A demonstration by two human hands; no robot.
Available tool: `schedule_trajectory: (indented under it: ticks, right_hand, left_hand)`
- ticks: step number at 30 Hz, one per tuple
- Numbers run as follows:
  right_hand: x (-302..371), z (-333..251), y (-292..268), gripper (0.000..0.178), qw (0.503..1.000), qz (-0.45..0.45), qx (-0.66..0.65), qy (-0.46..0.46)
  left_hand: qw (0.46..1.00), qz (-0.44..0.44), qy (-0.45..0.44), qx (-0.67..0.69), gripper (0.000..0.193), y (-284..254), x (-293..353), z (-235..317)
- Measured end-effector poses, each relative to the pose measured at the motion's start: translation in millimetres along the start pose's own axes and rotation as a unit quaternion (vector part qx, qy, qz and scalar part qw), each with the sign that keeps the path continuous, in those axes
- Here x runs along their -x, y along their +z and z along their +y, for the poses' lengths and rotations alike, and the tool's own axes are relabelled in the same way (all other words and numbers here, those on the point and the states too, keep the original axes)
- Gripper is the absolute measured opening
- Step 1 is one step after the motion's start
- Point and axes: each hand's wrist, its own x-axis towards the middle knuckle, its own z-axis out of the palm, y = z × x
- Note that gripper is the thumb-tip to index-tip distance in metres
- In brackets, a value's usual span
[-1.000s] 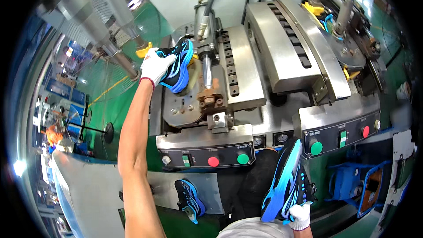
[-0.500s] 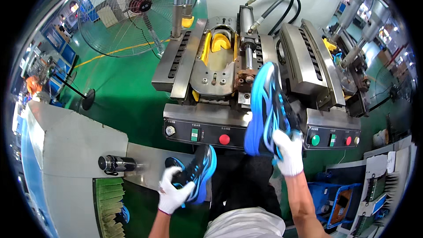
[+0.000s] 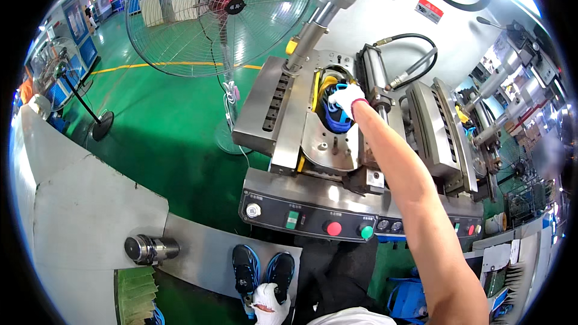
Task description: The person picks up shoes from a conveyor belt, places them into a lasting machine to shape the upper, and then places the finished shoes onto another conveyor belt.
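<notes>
My right hand [image 3: 347, 100], in a white glove, reaches far forward and grips a black and blue sports shoe [image 3: 338, 121] from above. That shoe sits in the metal cradle [image 3: 322, 142] of the press, between yellow side pads [image 3: 315, 91], and my hand covers part of it. Low in the view, my gloved left hand [image 3: 269, 306] is closed at the heel of another sports shoe [image 3: 280, 272], its fingers partly hidden. A similar sports shoe [image 3: 245, 269] stands close beside it on the metal ledge [image 3: 198, 247], both toes pointing away from me.
Buttons line the press's front panel [image 3: 313, 222]. A slanted metal cylinder [image 3: 310, 39] rises over the cradle's left side. Left of the press stands a large caged fan [image 3: 226, 18]. A dark flask [image 3: 150, 249] lies on the ledge; a second press station [image 3: 433, 135] is at right.
My right hand has carried its shoe forward and down into the cradle. My left hand has moved lower with its shoe, which now stands beside the other. The view has shifted.
</notes>
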Motion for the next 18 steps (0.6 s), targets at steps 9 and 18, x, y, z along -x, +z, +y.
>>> schedule_trajectory:
  ticks: [9, 18]
  right_hand:
    - [10.1, 3.8, 57.9, 0.058, 0.991, 0.132, 0.019, 0.026]
    - [143.4, -44.4, 8.6, 0.089, 0.976, 0.072, -0.076, -0.189]
  left_hand:
    - [0.996, 0.000, 0.027, 0.080, 0.046, 3.4, -14.7, -2.8]
    - [0.998, 0.001, 0.029, 0.064, 0.059, -2.5, -17.5, 2.4]
